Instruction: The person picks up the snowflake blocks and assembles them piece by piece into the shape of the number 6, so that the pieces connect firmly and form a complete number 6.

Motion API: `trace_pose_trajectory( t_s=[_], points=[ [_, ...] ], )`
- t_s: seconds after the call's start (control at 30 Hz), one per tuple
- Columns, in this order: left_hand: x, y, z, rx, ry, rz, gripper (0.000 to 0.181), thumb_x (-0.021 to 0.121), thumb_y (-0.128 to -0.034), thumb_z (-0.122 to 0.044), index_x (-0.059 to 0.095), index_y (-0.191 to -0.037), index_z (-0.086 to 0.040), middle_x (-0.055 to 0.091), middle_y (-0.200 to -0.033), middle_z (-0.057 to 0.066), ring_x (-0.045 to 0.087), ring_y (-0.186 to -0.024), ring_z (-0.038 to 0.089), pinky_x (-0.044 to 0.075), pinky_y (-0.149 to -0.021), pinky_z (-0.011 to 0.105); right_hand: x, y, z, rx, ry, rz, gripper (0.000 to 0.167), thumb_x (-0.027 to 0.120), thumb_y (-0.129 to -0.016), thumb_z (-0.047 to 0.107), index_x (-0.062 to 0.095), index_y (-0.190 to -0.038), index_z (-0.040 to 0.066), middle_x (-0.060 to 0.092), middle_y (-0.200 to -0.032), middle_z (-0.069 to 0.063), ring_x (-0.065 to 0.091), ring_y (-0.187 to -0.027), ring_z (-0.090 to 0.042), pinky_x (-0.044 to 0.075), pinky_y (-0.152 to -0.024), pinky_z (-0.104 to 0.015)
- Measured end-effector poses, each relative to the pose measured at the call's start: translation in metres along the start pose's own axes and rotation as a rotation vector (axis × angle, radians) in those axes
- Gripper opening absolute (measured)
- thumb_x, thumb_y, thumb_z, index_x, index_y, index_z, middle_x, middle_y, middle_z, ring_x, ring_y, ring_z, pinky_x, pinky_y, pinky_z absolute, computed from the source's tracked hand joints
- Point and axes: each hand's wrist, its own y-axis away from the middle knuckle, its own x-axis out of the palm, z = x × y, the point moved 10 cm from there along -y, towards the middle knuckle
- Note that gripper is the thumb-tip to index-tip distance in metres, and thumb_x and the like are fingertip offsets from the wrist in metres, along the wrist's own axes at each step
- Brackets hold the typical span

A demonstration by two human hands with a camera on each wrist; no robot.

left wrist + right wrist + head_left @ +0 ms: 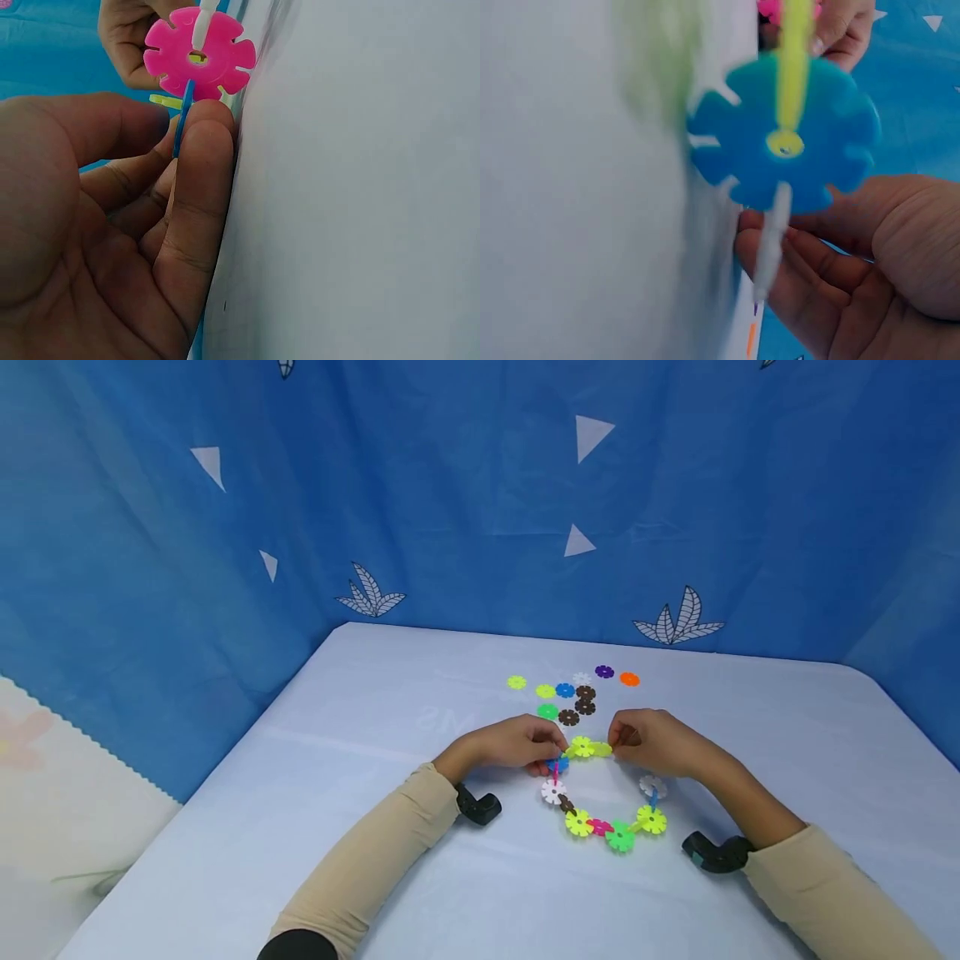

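A chain of notched interlocking discs curves round on the table, with pink (600,827), green (620,837) and white discs (553,791) among its links. My left hand (517,743) pinches a blue disc (182,120) near the chain's upper left; a pink disc (199,52) joins it. Across the top run yellow discs (581,747). At their right end my right hand (663,743) pinches a yellow disc (602,749); its fingertips are partly hidden. Below the right hand is the chain's other end, a white disc (772,244) fitted into a blue disc (825,154).
Loose discs lie beyond the hands: several brown ones (569,717), a green (547,712), a blue (565,690), a purple (604,672) and an orange (629,679). The white-covered table (360,693) meets a blue curtain (465,527) at the back.
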Motion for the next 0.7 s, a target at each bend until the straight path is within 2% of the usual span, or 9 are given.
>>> trace_pose_trajectory(
  t_s=[0.1,0.2,0.37,0.47,0.53,0.7],
  points=[
    [0.000,-0.002,0.000,-0.010,0.005,-0.012,0.018,0.052,-0.1062,-0.008,0.063,-0.120,-0.003,0.068,-0.091,0.008,0.066,-0.074,0.017,0.056,-0.071,0.029,-0.011,-0.006,-0.007,-0.007,0.024,-0.011,0.009,0.073,-0.091,0.005,0.067,-0.095,0.009,0.066,-0.090,-0.001,0.058,-0.085,-0.022,0.054,-0.073,-0.035],
    [-0.001,-0.003,0.001,-0.020,-0.005,-0.030,0.024,0.052,-0.1065,-0.010,0.060,-0.128,-0.005,0.069,-0.088,0.008,0.067,-0.071,0.018,0.056,-0.070,0.030,-0.031,-0.017,-0.016,0.004,0.055,-0.057,0.006,0.071,-0.093,0.007,0.067,-0.097,0.006,0.066,-0.092,-0.005,0.058,-0.084,-0.024,0.053,-0.070,-0.036],
    [-0.001,-0.003,0.001,-0.016,-0.007,-0.035,0.031,0.051,-0.1066,-0.010,0.058,-0.137,-0.005,0.068,-0.085,0.008,0.065,-0.067,0.017,0.056,-0.068,0.029,-0.056,-0.042,-0.044,0.067,0.111,-0.109,0.025,0.068,-0.097,0.011,0.065,-0.118,-0.001,0.065,-0.110,-0.021,0.060,-0.097,-0.037,0.055,-0.078,-0.047],
    [0.000,-0.003,0.001,-0.013,-0.005,-0.031,0.030,0.050,-0.1068,-0.010,0.059,-0.135,-0.005,0.067,-0.084,0.008,0.064,-0.065,0.016,0.055,-0.067,0.029,-0.056,-0.056,-0.062,0.106,0.128,-0.071,0.041,0.066,-0.098,0.012,0.059,-0.136,0.000,0.059,-0.125,-0.028,0.057,-0.110,-0.043,0.053,-0.087,-0.055],
    [0.000,-0.003,0.001,-0.013,-0.013,-0.032,0.030,0.050,-0.1069,-0.009,0.059,-0.135,-0.005,0.067,-0.083,0.008,0.064,-0.065,0.016,0.055,-0.066,0.028,-0.053,-0.062,-0.068,0.118,0.135,-0.039,0.046,0.067,-0.097,0.012,0.057,-0.140,0.001,0.055,-0.130,-0.030,0.053,-0.115,-0.046,0.049,-0.092,-0.059],
    [-0.002,-0.003,0.001,-0.007,-0.026,-0.040,0.029,0.050,-0.1069,-0.009,0.061,-0.133,-0.005,0.066,-0.082,0.008,0.063,-0.064,0.016,0.055,-0.066,0.029,-0.045,-0.071,-0.066,0.099,0.195,-0.024,0.039,0.067,-0.096,0.010,0.064,-0.134,0.001,0.053,-0.129,-0.029,0.049,-0.120,-0.047,0.044,-0.099,-0.062]
  ],
)
